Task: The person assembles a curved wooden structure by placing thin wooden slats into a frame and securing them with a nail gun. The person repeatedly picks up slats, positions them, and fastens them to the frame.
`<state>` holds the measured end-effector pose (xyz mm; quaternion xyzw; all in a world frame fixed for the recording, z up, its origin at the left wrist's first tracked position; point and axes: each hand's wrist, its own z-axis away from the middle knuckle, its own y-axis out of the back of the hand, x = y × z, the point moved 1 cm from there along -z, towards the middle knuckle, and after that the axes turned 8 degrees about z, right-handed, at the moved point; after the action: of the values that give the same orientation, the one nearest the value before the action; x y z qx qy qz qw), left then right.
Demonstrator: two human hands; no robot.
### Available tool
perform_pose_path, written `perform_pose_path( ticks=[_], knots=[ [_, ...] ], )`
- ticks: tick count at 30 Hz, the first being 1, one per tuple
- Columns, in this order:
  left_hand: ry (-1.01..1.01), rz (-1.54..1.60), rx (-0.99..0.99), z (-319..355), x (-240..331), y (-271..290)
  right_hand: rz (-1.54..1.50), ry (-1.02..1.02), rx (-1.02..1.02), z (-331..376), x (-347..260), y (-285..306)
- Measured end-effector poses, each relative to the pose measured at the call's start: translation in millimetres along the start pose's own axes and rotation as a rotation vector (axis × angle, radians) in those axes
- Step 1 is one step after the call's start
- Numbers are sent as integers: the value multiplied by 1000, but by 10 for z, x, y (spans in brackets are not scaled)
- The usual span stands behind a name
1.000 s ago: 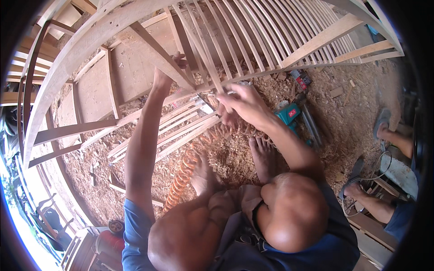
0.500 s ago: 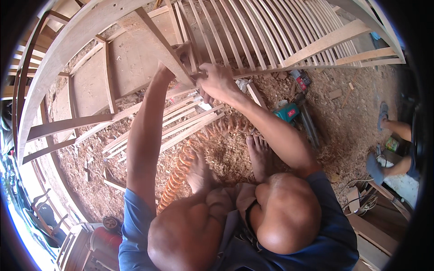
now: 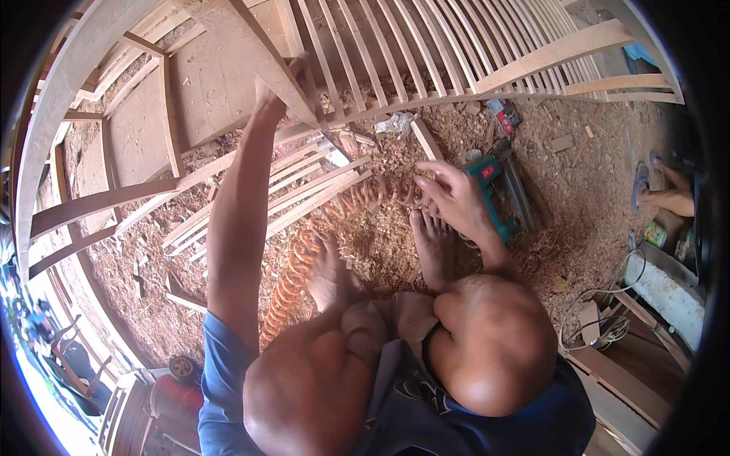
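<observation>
My left hand (image 3: 268, 94) reaches under a broad slanting board (image 3: 262, 53) of a curved wooden frame. Its fingers curl around a thin wooden slat (image 3: 287, 26), though the board hides part of the grip. Over my right foot, my right hand (image 3: 456, 196) is open with fingers apart and holds nothing visible. Just beside it, a green and black nail gun (image 3: 487, 171) lies on the shavings. An orange coiled air hose (image 3: 293, 285) runs between my feet and up toward the right hand.
Loose wooden strips (image 3: 308, 194) lie on the shavings-covered ground before my feet. A row of curved slats (image 3: 403, 49) spans the far side. A small red and black box (image 3: 503, 114) sits beyond the nail gun. Another person's legs (image 3: 665, 199) show at the right.
My right hand has left the frame joint and moved right and nearer, down beside the nail gun. The left hand remains at the slat behind the board. My view has shifted slightly.
</observation>
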<state>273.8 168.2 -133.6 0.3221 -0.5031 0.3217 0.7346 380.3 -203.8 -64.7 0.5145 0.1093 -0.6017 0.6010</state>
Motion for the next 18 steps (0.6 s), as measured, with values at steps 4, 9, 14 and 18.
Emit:
perform_pose_path(
  ticks=[4, 9, 14, 18],
  knots=[
    [-26, 41, -15, 8, 16, -22, 298, -33, 157, 458, -87, 251],
    [-68, -74, 60, -66, -27, -3, 733, 117, 45, 1496, -1775, 435],
    [-34, -83, 66, -265, -227, 33, 881, 116, -88, 1413, -2388, 436],
    [-27, -134, 63, -413, -358, 31, 827, 185, -45, 1476, -2286, 426]
  ],
)
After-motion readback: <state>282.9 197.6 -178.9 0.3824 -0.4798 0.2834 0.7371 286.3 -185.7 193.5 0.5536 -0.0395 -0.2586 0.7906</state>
